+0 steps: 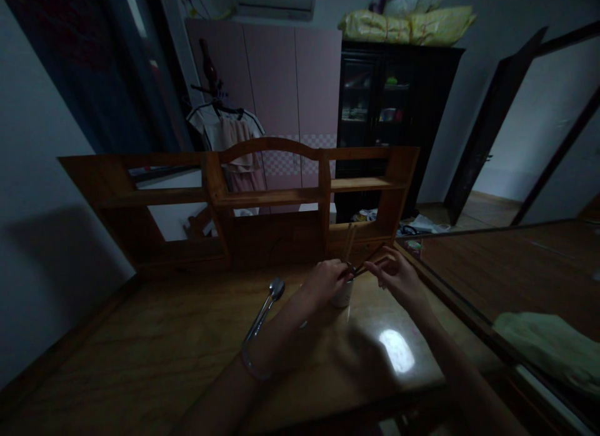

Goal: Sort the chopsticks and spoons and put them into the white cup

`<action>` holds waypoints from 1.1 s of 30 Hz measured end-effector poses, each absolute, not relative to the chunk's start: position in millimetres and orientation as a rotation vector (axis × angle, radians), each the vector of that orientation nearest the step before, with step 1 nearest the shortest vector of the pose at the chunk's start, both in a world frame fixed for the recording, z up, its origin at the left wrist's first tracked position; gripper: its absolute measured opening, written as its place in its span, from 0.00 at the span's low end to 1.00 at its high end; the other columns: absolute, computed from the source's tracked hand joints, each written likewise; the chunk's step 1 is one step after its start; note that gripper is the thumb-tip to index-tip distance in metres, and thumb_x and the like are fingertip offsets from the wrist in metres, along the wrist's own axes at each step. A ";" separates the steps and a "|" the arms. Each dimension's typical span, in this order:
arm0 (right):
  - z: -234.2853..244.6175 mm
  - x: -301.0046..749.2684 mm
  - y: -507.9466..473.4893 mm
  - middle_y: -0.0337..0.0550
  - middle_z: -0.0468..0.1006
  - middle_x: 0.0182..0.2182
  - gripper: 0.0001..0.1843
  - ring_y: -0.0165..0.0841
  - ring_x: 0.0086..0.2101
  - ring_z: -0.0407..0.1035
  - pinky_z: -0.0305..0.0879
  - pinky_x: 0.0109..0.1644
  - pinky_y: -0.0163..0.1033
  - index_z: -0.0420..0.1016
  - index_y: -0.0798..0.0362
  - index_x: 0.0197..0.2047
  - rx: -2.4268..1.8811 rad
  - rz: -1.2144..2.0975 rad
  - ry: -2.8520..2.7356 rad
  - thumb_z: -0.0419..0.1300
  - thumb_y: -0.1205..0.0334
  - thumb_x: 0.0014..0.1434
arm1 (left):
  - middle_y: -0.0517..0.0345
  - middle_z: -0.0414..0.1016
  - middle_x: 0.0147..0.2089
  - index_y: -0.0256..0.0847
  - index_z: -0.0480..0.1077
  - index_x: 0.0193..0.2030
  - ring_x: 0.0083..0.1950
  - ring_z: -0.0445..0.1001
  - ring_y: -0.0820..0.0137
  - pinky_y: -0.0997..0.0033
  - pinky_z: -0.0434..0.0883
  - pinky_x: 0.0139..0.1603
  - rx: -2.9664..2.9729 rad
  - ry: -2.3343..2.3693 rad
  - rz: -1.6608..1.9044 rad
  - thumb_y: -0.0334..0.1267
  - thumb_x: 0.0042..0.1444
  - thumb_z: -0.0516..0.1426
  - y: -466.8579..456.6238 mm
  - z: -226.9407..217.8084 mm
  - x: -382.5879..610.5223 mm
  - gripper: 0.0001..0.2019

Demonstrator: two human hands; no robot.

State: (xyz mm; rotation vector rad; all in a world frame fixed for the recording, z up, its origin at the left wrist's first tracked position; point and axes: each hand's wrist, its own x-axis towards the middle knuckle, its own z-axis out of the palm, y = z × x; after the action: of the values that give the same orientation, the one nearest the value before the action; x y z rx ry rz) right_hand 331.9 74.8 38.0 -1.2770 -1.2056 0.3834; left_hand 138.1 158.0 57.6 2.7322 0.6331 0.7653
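My left hand (325,283) is closed around the top of a small white cup (342,295) on the wooden desk (187,342), with upright chopsticks (349,241) standing in the cup. My right hand (396,275) is pinched on a pair of chopsticks (371,262) that slant toward the cup's mouth. A metal spoon (268,302) lies on the desk just left of my left forearm. A thin bangle (250,364) circles my left wrist.
A wooden shelf unit (262,198) stands along the desk's back edge. Behind it are a pink wardrobe (290,80), hanging clothes (234,142) and a dark cabinet (389,111). A green cloth (548,345) lies lower right, and an open door (492,123) is at right.
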 end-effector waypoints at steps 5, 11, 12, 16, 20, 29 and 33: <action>33.5 342.1 100.3 0.40 0.72 0.25 0.23 0.31 0.23 0.68 0.67 0.25 0.35 0.73 0.57 0.40 -1.178 0.627 -1.417 0.62 0.43 0.57 | 0.55 0.75 0.45 0.40 0.72 0.46 0.42 0.74 0.68 0.73 0.68 0.44 2.786 0.558 0.705 0.36 0.62 0.55 153.1 53.6 141.4 0.08; 41.2 346.2 113.9 0.43 0.76 0.28 0.23 0.31 0.23 0.68 0.67 0.24 0.34 0.75 0.57 0.40 -1.190 0.645 -1.471 0.64 0.44 0.54 | 0.54 0.75 0.46 0.40 0.72 0.47 0.44 0.75 0.68 0.73 0.69 0.44 2.765 0.528 0.636 0.33 0.60 0.56 152.0 58.2 142.4 0.09; 40.6 348.0 116.8 0.44 0.76 0.28 0.24 0.31 0.23 0.68 0.67 0.24 0.34 0.75 0.58 0.40 -1.195 0.652 -1.471 0.64 0.43 0.54 | 0.54 0.75 0.46 0.40 0.72 0.47 0.44 0.74 0.68 0.73 0.69 0.44 2.755 0.541 0.634 0.33 0.61 0.56 152.1 57.9 142.6 0.09; 34.6 353.5 124.5 0.45 0.76 0.28 0.26 0.31 0.23 0.68 0.68 0.24 0.35 0.76 0.59 0.42 -1.205 0.663 -1.453 0.64 0.43 0.53 | 0.53 0.74 0.46 0.39 0.73 0.46 0.44 0.74 0.67 0.72 0.69 0.43 2.758 0.625 0.657 0.35 0.64 0.53 154.3 51.1 144.0 0.09; 26.8 352.5 122.4 0.45 0.77 0.30 0.28 0.32 0.24 0.69 0.69 0.26 0.36 0.75 0.58 0.48 -1.193 0.690 -1.411 0.65 0.44 0.53 | 0.54 0.75 0.43 0.40 0.74 0.44 0.41 0.74 0.68 0.72 0.69 0.40 2.790 0.643 0.685 0.35 0.64 0.51 157.7 41.9 147.0 0.10; 14.7 346.6 131.2 0.47 0.78 0.36 0.25 0.37 0.32 0.72 0.70 0.30 0.37 0.76 0.55 0.46 -1.217 0.651 -1.325 0.63 0.43 0.53 | 0.54 0.74 0.45 0.42 0.74 0.44 0.44 0.73 0.69 0.74 0.69 0.43 2.740 0.598 0.695 0.31 0.61 0.54 158.0 34.3 146.8 0.09; 11.1 346.2 140.1 0.45 0.79 0.34 0.24 0.35 0.29 0.71 0.68 0.28 0.36 0.77 0.54 0.45 -1.220 0.641 -1.329 0.63 0.44 0.54 | 0.54 0.75 0.42 0.41 0.75 0.42 0.40 0.73 0.69 0.73 0.68 0.41 2.765 0.646 0.742 0.35 0.64 0.52 159.3 30.5 148.6 0.10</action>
State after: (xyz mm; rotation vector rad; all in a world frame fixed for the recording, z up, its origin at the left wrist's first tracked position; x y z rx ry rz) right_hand 346.2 140.1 11.1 -1.2202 -1.3291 0.6409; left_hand 148.6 159.3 30.5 2.7653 0.6461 0.7418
